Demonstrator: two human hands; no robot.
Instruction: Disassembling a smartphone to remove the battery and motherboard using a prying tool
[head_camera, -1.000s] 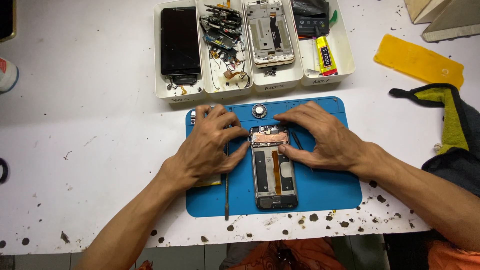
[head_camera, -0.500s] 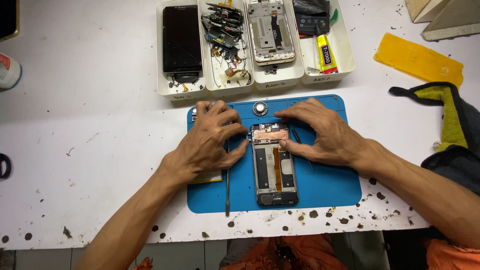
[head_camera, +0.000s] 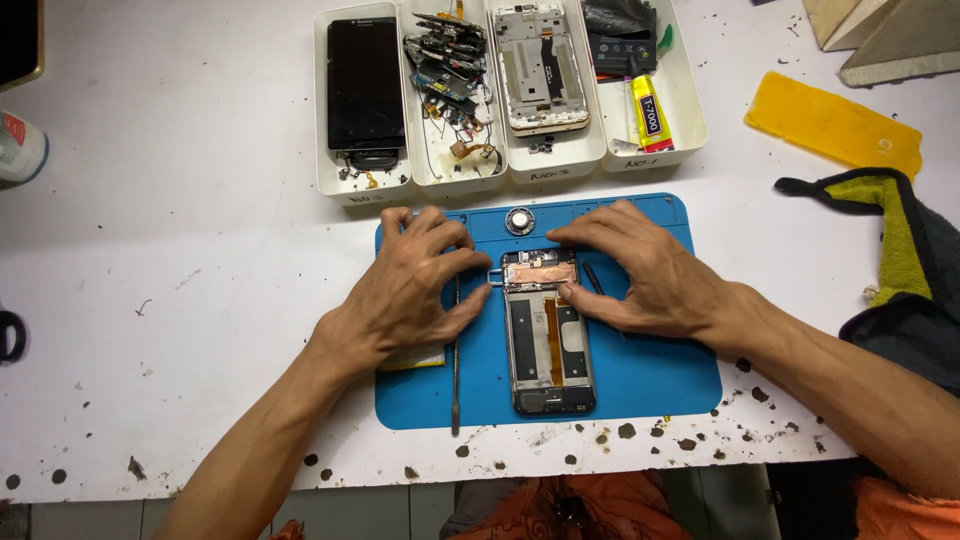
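An opened phone lies lengthwise on a blue work mat, its back off, with a copper shield at its top end and an orange flex cable down the middle. My left hand rests on the mat beside the phone's upper left corner. Its forefinger and thumb pinch a small metal tray that sticks out of the phone's side. My right hand lies over the upper right corner, fingertips on the copper shield and thumb against the phone's right edge. A black stick tool lies partly under it.
A thin metal pry tool lies left of the phone, a small round part at the mat's top. Several white trays behind hold a black screen, loose parts, a phone frame and a glue tube. A yellow pad and a cloth lie right.
Both hands stay at the phone's top end. The fingers have shifted only slightly; the phone and tools have not moved.
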